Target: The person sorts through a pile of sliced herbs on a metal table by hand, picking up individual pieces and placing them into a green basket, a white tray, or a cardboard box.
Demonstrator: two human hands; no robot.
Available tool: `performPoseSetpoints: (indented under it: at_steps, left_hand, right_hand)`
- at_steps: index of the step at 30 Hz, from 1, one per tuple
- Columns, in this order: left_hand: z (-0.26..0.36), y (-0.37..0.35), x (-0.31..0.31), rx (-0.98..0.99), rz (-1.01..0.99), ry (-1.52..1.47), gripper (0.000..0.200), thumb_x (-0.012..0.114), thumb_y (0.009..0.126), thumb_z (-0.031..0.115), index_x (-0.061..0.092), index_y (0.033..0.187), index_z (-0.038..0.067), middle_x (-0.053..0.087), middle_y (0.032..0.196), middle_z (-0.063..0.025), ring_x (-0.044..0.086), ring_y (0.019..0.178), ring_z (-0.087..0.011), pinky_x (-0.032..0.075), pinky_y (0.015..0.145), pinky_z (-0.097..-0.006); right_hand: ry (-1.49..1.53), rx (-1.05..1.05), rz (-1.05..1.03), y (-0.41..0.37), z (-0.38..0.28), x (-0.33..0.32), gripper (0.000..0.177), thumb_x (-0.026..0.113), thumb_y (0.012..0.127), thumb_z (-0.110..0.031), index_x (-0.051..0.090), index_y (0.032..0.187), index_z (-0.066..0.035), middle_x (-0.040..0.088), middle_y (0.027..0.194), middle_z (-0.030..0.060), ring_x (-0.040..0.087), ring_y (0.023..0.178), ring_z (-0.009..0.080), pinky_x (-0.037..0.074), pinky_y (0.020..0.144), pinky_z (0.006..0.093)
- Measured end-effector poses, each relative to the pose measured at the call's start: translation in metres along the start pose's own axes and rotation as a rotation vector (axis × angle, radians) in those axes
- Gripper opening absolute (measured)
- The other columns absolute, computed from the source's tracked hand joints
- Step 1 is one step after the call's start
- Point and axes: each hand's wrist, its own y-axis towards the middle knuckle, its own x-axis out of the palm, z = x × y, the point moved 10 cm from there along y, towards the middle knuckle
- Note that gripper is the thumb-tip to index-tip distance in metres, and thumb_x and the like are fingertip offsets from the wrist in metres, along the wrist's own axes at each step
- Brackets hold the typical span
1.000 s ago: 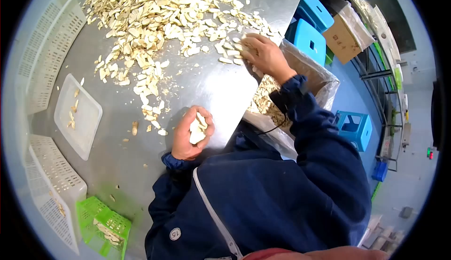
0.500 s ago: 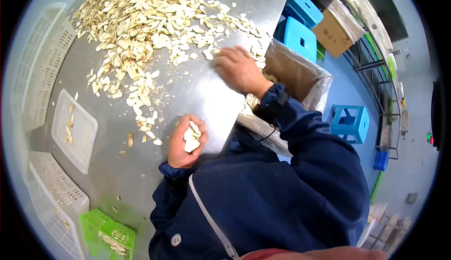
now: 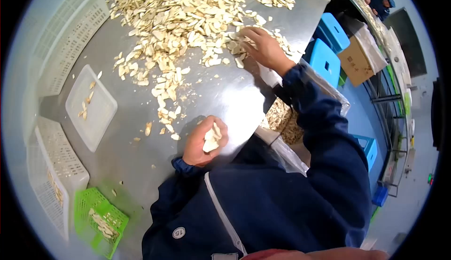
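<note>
Pale dried slices (image 3: 174, 20) lie in a large heap on the metal table (image 3: 136, 166), with a trail running toward me. My left hand (image 3: 205, 141) rests above the table, its fingers curled round several pale slices. My right hand (image 3: 265, 48) reaches to the right end of the heap, fingers apart and touching slices there; its fingertips are slightly blurred. Below my right forearm, beside the table edge, a plastic-lined box (image 3: 282, 121) holds many slices.
At the left are a white tray (image 3: 91, 109) with a few slices, white perforated baskets (image 3: 77, 44) and a green basket (image 3: 98, 222). Blue stools (image 3: 324, 62) and a cardboard box (image 3: 357, 60) stand at the right. A person (image 3: 378, 5) is at a far table.
My right hand has moved from bare table onto the slices at the heap's right end. The whole view has shifted, showing more of the lined box's contents. My left hand still holds its slices.
</note>
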Motion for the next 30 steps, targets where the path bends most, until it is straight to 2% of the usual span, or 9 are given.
performPoseSetpoints:
  at_steps: [3, 8, 9, 11, 18, 22, 25, 29, 30]
  left_hand:
    - [0.000, 0.000, -0.002, -0.005, 0.043, -0.030, 0.040, 0.047, 0.112, 0.042, 0.065, 0.109, 0.006, 0.065, 0.087, -0.0110, 0.057, 0.065, -0.0143, 0.036, 0.042, -0.0228]
    - [0.002, 0.000, 0.002, 0.004, 0.003, -0.061, 0.038, 0.048, 0.111, 0.039, 0.063, 0.106, 0.003, 0.064, 0.091, -0.0110, 0.062, 0.072, -0.0163, 0.035, 0.040, -0.0224]
    - [0.002, 0.000, 0.004, 0.008, -0.027, -0.063, 0.038, 0.047, 0.112, 0.039, 0.062, 0.107, 0.003, 0.063, 0.094, -0.0107, 0.061, 0.074, -0.0164, 0.037, 0.040, -0.0220]
    - [0.003, 0.001, 0.006, 0.017, -0.093, -0.069, 0.038, 0.046, 0.113, 0.039, 0.060, 0.110, 0.004, 0.062, 0.100, -0.0102, 0.060, 0.077, -0.0166, 0.041, 0.040, -0.0211]
    - [0.009, 0.001, 0.006, 0.126, -0.064, 0.154, 0.035, 0.046, 0.113, 0.038, 0.061, 0.111, 0.007, 0.063, 0.101, -0.0085, 0.061, 0.079, -0.0158, 0.040, 0.040, -0.0203]
    - [0.005, 0.002, 0.007, 0.048, -0.058, -0.014, 0.034, 0.047, 0.113, 0.038, 0.060, 0.110, 0.007, 0.063, 0.101, -0.0084, 0.062, 0.079, -0.0157, 0.039, 0.041, -0.0201]
    - [0.005, 0.000, 0.005, 0.033, -0.038, -0.047, 0.034, 0.047, 0.112, 0.037, 0.060, 0.110, 0.006, 0.062, 0.101, -0.0086, 0.061, 0.078, -0.0157, 0.039, 0.041, -0.0200]
    - [0.011, 0.001, 0.006, 0.120, -0.053, 0.158, 0.034, 0.047, 0.112, 0.037, 0.060, 0.108, 0.006, 0.062, 0.101, -0.0086, 0.060, 0.076, -0.0157, 0.039, 0.041, -0.0203]
    - [0.010, 0.001, 0.006, 0.120, -0.056, 0.171, 0.034, 0.047, 0.112, 0.036, 0.060, 0.108, 0.006, 0.062, 0.101, -0.0086, 0.060, 0.076, -0.0157, 0.039, 0.041, -0.0203]
  right_hand:
    - [-0.107, -0.096, -0.078, 0.057, -0.012, 0.051, 0.051, 0.058, 0.106, -0.047, 0.058, 0.149, -0.021, 0.055, 0.153, 0.0175, 0.055, 0.137, 0.0388, 0.046, 0.115, 0.0476]
    - [-0.115, -0.042, -0.177, 0.099, 0.001, 0.086, 0.056, 0.060, 0.104, -0.052, 0.055, 0.153, -0.025, 0.052, 0.155, 0.0199, 0.059, 0.133, 0.0402, 0.048, 0.113, 0.0476]
    - [-0.028, 0.061, -0.355, 0.090, -0.007, 0.083, 0.052, 0.063, 0.103, -0.048, 0.060, 0.148, -0.022, 0.052, 0.156, 0.0184, 0.062, 0.129, 0.0391, 0.052, 0.109, 0.0444]
    - [0.004, -0.099, -0.429, 0.067, -0.020, 0.072, 0.044, 0.067, 0.102, -0.040, 0.066, 0.141, -0.020, 0.055, 0.152, 0.0172, 0.064, 0.126, 0.0388, 0.053, 0.106, 0.0435]
    - [0.052, 0.114, -0.193, 0.012, 0.010, 0.027, 0.037, 0.069, 0.100, -0.030, 0.070, 0.135, -0.017, 0.061, 0.146, 0.0127, 0.064, 0.125, 0.0373, 0.052, 0.107, 0.0452]
    - [-0.222, -0.152, -0.161, 0.022, -0.024, 0.065, 0.035, 0.066, 0.100, -0.026, 0.069, 0.134, -0.016, 0.060, 0.145, 0.0163, 0.058, 0.133, 0.0370, 0.048, 0.112, 0.0450]
    - [0.102, -0.199, -0.436, 0.009, -0.060, 0.063, 0.037, 0.065, 0.100, -0.024, 0.068, 0.136, -0.015, 0.059, 0.146, 0.0170, 0.058, 0.134, 0.0375, 0.047, 0.113, 0.0450]
    - [0.055, -0.138, -0.419, -0.007, -0.046, 0.041, 0.031, 0.067, 0.099, -0.021, 0.073, 0.128, -0.014, 0.063, 0.141, 0.0172, 0.069, 0.116, 0.0380, 0.056, 0.100, 0.0432]
    - [-0.014, -0.169, -0.301, -0.007, -0.044, 0.033, 0.025, 0.069, 0.099, -0.021, 0.077, 0.121, -0.014, 0.070, 0.128, 0.0160, 0.072, 0.105, 0.0351, 0.058, 0.093, 0.0417]
